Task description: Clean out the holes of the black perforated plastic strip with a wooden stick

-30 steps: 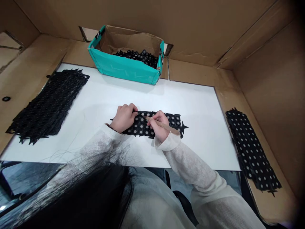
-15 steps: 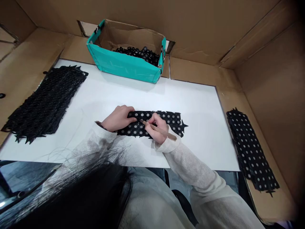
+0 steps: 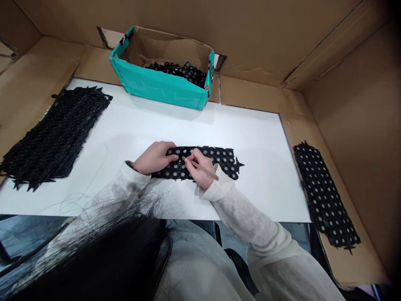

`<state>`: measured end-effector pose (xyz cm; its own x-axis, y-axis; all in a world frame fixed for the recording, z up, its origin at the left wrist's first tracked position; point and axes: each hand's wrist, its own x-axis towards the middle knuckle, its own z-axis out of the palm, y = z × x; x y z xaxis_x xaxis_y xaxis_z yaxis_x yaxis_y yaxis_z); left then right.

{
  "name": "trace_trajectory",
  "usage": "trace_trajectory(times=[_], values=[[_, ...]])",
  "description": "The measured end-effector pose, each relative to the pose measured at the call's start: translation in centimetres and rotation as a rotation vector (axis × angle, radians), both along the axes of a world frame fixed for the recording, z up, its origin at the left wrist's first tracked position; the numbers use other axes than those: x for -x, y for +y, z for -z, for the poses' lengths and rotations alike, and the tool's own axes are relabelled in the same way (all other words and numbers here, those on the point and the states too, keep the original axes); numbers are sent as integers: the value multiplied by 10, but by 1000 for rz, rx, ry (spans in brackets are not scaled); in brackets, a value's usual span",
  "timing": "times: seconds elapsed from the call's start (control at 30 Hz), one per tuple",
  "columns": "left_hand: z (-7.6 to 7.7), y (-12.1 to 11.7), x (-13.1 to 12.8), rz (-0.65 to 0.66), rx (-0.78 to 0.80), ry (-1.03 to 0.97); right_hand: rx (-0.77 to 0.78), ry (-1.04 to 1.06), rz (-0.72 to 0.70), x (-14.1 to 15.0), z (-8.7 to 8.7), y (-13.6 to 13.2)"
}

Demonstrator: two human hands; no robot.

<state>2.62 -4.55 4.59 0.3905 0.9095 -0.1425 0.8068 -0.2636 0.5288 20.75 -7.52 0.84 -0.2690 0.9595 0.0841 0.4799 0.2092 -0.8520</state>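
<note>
A black perforated strip with round holes lies flat in the middle of the white board. My left hand presses down on the strip's left end, fingers curled over it. My right hand is closed round a thin wooden stick, held like a pen, with its tip on the strip just right of my left fingers. Both sleeves are pale knit.
A teal cardboard box holding small black rings stands at the back. A thick pile of black perforated strips lies at the left. Another stack of dotted strips rests on the cardboard at the right. Cardboard walls surround the board.
My right hand and the stick have shifted a little to the left along the strip, closer to my left hand. The left hand has stayed pressed on the strip.
</note>
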Motion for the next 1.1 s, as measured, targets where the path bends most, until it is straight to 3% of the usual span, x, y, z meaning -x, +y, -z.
trace_trajectory(times=[0.23, 0.6, 0.8, 1.0, 1.1], values=[[1, 2, 0, -51, -8, 41, 2, -1, -6, 1, -1, 2], [3, 2, 0, -18, -10, 13, 0, 4, 20, 5, -1, 0], [7, 4, 0, -11, -68, 32, 115, 302, 125, 0, 5, 0], [4, 6, 3, 25, 30, -127, 183, 476, 153, -2, 4, 1], [2, 6, 5, 20, 41, -94, 216, 583, 174, -4, 1, 4]])
